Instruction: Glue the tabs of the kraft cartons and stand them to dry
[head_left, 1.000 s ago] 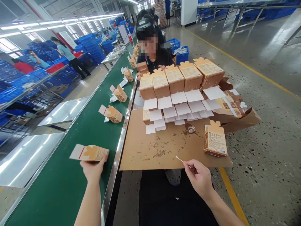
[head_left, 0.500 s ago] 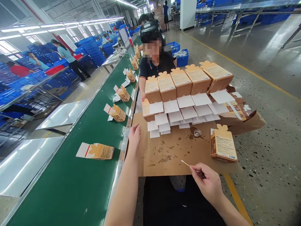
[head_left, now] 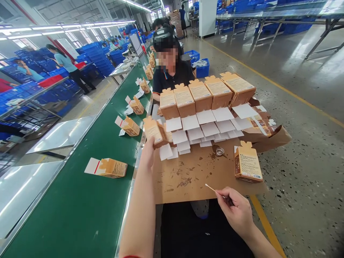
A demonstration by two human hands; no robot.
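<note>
My left hand (head_left: pixel 148 152), arm stretched forward, is closed on a small tan and brown carton (head_left: pixel 153 131) at the left end of the stack. That carton is slightly blurred and tilted, and it hides part of my fingers. In my right hand (head_left: pixel 234 209) a cotton swab (head_left: pixel 210 187) is pinched between thumb and fingertips, its white tip pointing left above the cardboard sheet (head_left: pixel 199 191). A single upright carton (head_left: pixel 247 163) stands on the sheet beyond my right hand. Farther in are stacked cartons (head_left: pixel 200 95) with white flaps (head_left: pixel 191 122) hanging toward me.
Several cartons, one of them nearest me (head_left: pixel 114 167), lie along the green conveyor belt (head_left: pixel 72 215) on my left. A small clear dish (head_left: pixel 219 152) sits among wet spots on the cardboard. Across the stack sits a co-worker (head_left: pixel 172 77); blue crates (head_left: pixel 201 68) stand behind.
My left hand has reached forward and taken hold of a carton at the stack's left end. The co-worker's hand no longer shows there. My right hand keeps the swab in nearly the same place.
</note>
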